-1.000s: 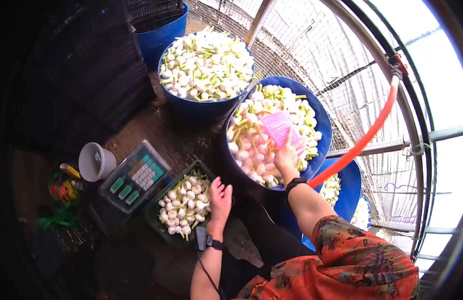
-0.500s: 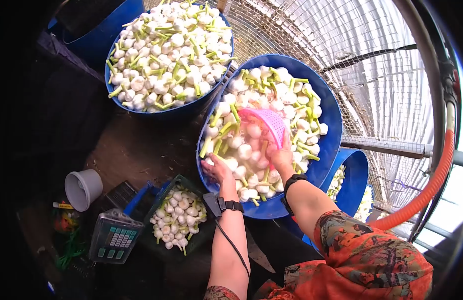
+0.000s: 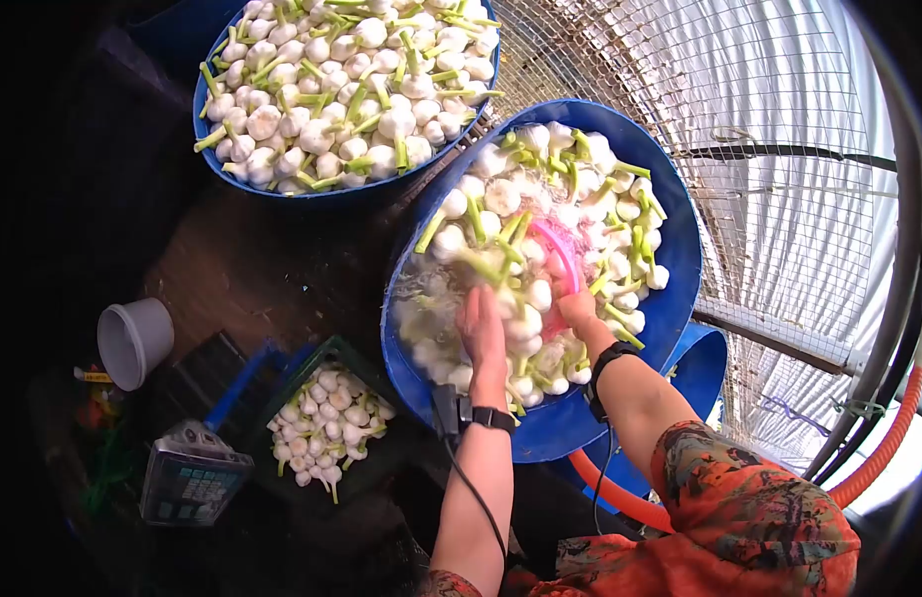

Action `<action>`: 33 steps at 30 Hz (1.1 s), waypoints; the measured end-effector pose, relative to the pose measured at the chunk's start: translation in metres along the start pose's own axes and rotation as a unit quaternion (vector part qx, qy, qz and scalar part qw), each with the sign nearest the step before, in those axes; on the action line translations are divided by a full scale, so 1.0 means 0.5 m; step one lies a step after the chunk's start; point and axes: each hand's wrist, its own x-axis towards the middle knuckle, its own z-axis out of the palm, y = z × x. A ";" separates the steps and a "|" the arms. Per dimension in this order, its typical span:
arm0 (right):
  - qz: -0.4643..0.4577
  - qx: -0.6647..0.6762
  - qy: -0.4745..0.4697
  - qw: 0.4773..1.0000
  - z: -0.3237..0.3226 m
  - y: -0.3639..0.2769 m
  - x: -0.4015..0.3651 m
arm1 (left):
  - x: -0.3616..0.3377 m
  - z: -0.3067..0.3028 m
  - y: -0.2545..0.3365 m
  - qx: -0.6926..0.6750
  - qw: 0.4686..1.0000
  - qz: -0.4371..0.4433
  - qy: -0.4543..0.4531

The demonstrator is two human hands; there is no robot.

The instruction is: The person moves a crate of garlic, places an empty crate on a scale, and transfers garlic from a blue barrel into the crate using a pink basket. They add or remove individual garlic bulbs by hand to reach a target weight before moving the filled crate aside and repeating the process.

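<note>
In the middle blue tub [image 3: 670, 298], directly in front of you, both of your hands are working among trimmed garlic bulbs [image 3: 501, 194] that are lying in water. Your left hand [image 3: 481, 326] is resting palm down on the bulbs toward the tub's near-left side. Its fingers are stretched out flat and close together, and they are closing around nothing. Your right hand [image 3: 580, 310] is gripping the near edge of a pink plastic strainer [image 3: 563, 261], with the fingers curled shut on it.

The strainer is standing tilted on edge near the tub's centre. It is sunk among the bulbs, so only its upper curve is showing. Your two hands are sitting just beside each other, with a few bulbs between them.

A second blue tub [image 3: 207, 134], heaped with bulbs, is standing at the far left, and its rim is meeting the middle tub's rim. A third blue tub [image 3: 708, 363] is showing partly from under the middle tub's right side. To your near left, a dark crate [image 3: 333, 350] is holding a smaller lot of bulbs. A weighing scale [image 3: 187, 485] is sitting just beside it, and a grey cup [image 3: 134, 340] is lying farther left. An orange hose [image 3: 884, 450] is curving along the lower right, in front of wire mesh [image 3: 739, 129].
</note>
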 end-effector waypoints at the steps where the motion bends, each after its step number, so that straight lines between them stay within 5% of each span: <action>1: -0.022 0.015 -0.028 0.999 -0.009 0.012 0.017 | -0.019 -0.019 -0.001 -0.001 1.000 -0.001 0.003; 3: -0.011 0.052 -0.044 0.998 -0.003 0.056 0.063 | -0.068 -0.059 0.018 0.086 0.950 0.125 0.272; 4: 0.021 0.107 -0.103 0.989 -0.026 0.032 0.048 | -0.053 -0.079 0.006 0.087 0.931 0.107 0.339; 5: 0.054 0.162 -0.160 0.972 -0.039 0.020 0.041 | -0.036 -0.089 -0.003 0.088 0.930 0.105 0.341; 8: 0.097 0.165 -0.210 0.959 -0.051 0.023 0.065 | 0.044 -0.068 -0.031 0.152 0.928 -0.120 0.319; 9: 0.105 0.188 -0.233 0.948 -0.058 0.024 0.072 | 0.042 -0.068 -0.018 0.148 0.928 -0.123 0.319; 11: 0.085 0.160 -0.270 0.946 -0.066 0.036 0.086 | 0.025 -0.078 0.015 0.130 0.957 -0.166 0.197; 12: 0.095 0.187 -0.290 0.934 -0.066 0.038 0.089 | 0.029 -0.085 0.003 0.058 0.986 -0.067 0.140; 17: 0.126 0.216 -0.272 0.929 -0.086 -0.016 0.056 | -0.008 -0.042 -0.021 0.134 0.976 -0.091 0.143; 19: 0.129 0.042 -0.234 0.963 -0.123 -0.054 0.031 | -0.027 -0.040 -0.054 0.094 0.980 -0.018 0.172; 20: 0.000 -0.023 -0.168 0.985 -0.125 -0.032 0.051 | -0.031 -0.037 -0.065 0.090 0.975 0.029 0.203; 21: -0.002 -0.021 -0.165 0.986 -0.131 -0.056 0.038 | -0.041 -0.038 -0.061 0.089 0.975 0.033 0.203; 23: -0.187 -0.141 0.133 0.963 -0.138 -0.133 -0.020 | -0.077 -0.043 -0.041 0.071 0.959 0.118 0.249; 27: -0.131 -0.094 0.046 0.986 -0.081 -0.139 -0.006 | -0.175 -0.114 0.049 0.041 0.930 0.288 0.225; 28: -0.138 -0.116 0.035 0.983 -0.087 -0.153 -0.011 | -0.201 -0.136 0.084 0.083 0.894 0.339 0.280; 31: -0.155 -0.157 -0.061 0.973 -0.080 -0.149 -0.004 | -0.230 -0.209 0.078 0.166 0.851 0.362 0.342; 32: -0.284 -0.209 0.005 0.936 -0.052 -0.117 0.004 | -0.226 -0.231 0.083 0.167 0.854 0.344 0.353; 33: -0.286 -0.210 0.006 0.935 -0.043 -0.114 -0.008 | -0.221 -0.246 0.086 0.168 0.856 0.325 0.364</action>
